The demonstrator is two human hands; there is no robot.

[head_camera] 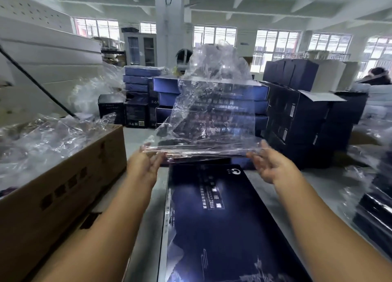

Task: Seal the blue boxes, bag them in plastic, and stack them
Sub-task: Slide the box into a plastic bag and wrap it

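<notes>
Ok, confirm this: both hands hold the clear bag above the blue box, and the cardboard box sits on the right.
Not quite: the head view shows the cardboard box on the left, not the right. The left hand and right hand do hold the bag above the blue box.

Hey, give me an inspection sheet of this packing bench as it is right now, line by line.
Surface: grey table, a bare strip showing beside the blue box.
Job's things: blue box lies flat in front; clear plastic bag held up above its far end; stacked blue boxes behind.
Clutter: cardboard carton of loose plastic at left; more crumpled plastic at right.
Hands: left hand and right hand each hold the bag's lower edge, one at each end.
Cables: a black cable slants down at far left.
Surroundings: workshop hall with pillar, windows, cabinet; another person at far right.
</notes>
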